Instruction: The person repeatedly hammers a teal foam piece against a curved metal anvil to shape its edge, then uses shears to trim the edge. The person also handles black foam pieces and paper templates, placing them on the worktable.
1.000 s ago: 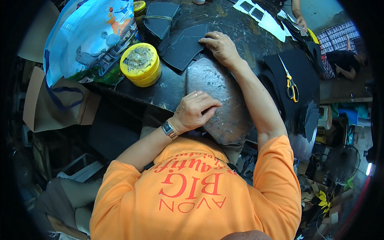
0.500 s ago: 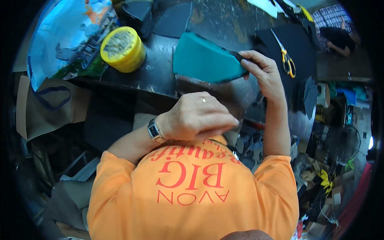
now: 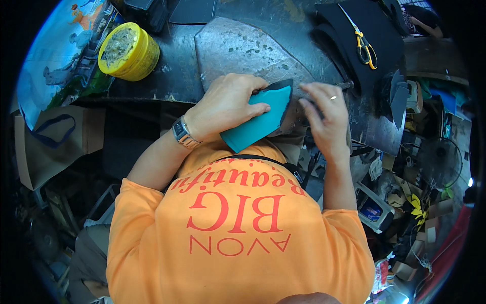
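Observation:
My left hand grips a teal, flat piece of material with a black edge strip, thumb on its upper face. The piece is tilted and hangs over the table's near edge, close to my shirt. Just right of its black edge is my right hand, with fingers bent and apart, slightly blurred. Nothing shows between those fingers. Beyond both hands lies a grey slab with a worn, spotted surface, on the dark table.
At the left stand a yellow tub and a blue printed bag. Yellow-handled scissors lie on black sheet material at the right. A dark knob-like thing shows beyond my right hand. Below left is a brown paper bag.
The teal piece has come nearer to me and turned, passing from my right hand to my left. My right hand has let go and moved lower. The grey slab is now uncovered.

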`<state>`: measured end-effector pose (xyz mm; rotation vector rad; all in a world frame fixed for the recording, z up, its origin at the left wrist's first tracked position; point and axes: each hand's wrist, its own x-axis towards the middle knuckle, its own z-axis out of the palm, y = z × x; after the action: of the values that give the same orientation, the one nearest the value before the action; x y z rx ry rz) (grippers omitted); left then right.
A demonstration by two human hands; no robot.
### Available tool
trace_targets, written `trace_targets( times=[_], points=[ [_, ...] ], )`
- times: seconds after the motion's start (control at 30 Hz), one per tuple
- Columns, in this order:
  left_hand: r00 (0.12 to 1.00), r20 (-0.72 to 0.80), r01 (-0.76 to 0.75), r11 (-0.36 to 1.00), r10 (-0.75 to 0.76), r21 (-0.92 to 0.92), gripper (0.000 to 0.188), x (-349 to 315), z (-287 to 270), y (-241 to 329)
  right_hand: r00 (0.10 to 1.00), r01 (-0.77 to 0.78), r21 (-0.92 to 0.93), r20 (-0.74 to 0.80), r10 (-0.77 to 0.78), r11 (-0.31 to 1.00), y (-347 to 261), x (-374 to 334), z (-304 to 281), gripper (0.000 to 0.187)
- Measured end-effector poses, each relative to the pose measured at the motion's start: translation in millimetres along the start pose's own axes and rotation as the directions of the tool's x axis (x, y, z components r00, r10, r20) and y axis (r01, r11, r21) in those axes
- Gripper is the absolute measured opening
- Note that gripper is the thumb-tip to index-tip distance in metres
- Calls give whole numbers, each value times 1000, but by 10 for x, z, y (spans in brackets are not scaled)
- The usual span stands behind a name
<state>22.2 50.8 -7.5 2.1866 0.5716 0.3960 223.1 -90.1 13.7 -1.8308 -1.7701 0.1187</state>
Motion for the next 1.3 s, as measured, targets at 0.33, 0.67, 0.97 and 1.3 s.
trace_targets(
  times=[0.33,0.67,0.97,1.3],
  points=[
    [992,-83,-88,992,96,95,30,132,76,-20,987,112,-181,137,-88,977,-4,-225,175,38],
    [953,-193,-224,973,232,63,24,37,266,-127,889,-383,589,26,457,712,-11,-112,235,53],
    [905,-198,-333,916,377,226,29,-9,318,-134,849,-483,596,137,511,642,14,226,340,59],
    [901,-200,-335,911,384,240,28,-30,336,-143,846,-476,599,113,521,644,-34,196,353,60]
  ],
)
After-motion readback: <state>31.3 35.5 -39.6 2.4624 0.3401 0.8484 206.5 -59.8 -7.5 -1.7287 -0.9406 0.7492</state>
